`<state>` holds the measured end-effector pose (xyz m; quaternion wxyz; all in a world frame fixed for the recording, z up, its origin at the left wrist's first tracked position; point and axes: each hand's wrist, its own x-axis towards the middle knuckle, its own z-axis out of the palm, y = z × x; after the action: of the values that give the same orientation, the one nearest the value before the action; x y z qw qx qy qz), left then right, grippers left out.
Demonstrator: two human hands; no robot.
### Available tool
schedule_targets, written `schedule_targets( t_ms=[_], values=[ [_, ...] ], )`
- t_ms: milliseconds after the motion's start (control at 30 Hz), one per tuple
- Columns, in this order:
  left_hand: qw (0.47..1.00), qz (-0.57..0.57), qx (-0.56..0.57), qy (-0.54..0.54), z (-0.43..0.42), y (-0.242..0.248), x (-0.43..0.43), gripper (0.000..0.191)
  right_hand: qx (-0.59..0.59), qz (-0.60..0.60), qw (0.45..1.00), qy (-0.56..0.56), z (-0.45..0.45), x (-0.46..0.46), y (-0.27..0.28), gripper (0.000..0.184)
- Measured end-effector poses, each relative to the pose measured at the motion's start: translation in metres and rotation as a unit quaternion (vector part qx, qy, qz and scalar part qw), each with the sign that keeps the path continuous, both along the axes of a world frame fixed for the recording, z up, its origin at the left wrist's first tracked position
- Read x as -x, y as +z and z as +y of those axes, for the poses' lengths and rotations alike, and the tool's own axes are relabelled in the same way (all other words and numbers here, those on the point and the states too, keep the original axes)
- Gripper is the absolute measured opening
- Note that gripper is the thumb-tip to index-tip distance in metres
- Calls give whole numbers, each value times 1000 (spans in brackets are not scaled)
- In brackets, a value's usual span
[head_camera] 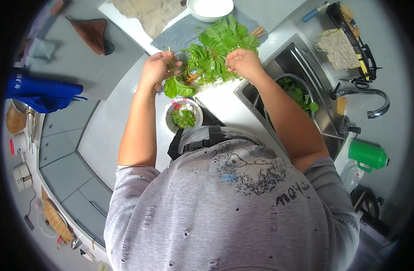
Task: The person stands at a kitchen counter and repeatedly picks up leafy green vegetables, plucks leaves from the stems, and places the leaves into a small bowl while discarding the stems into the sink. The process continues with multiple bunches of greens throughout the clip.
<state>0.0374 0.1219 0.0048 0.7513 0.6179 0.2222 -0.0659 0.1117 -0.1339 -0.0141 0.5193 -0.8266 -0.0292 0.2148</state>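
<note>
A sprig of leafy greens [175, 88] dangles from my left hand [160, 69], its stem between the thumb and fingers. My right hand [245, 64] has its fingertips pinched together against the pile of leafy greens [207, 62] on the white counter; whether a stem is between them is hard to see. Larger leaves [224, 35] lie at the back of this pile, over a grey cloth [174, 37]. Below my left hand stands a waste bin [201, 118] holding green scraps [184, 118] and other litter.
A white bowl [210, 10] sits behind the greens. To the right, the steel sink [296, 50] holds a metal basin [311, 93] with more greens, beneath my right forearm. A faucet [380, 113], scissors [358, 82] and a green jug [366, 155] line the sink's far side.
</note>
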Motion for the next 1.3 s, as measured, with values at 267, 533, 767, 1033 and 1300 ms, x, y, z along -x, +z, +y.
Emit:
schedule_targets(
  t_ms=[267,533,767,1033,1300],
  values=[
    [988,-35,133,75,4,12,18,25,131,-207,956,160,25,20,-12,16],
    [977,-55,206,19,-23,26,25,26,185,-227,951,100,19,27,33,18],
    [991,-27,103,-77,-84,30,2,28,-138,50,988,50,-4,54,60,34],
    [841,-230,-454,-180,-107,7,-3,22,180,-108,972,-109,-158,76,55,26],
    [689,-273,-618,-263,-90,-33,-27,26,287,-280,916,-27,-163,59,18,19]
  ],
)
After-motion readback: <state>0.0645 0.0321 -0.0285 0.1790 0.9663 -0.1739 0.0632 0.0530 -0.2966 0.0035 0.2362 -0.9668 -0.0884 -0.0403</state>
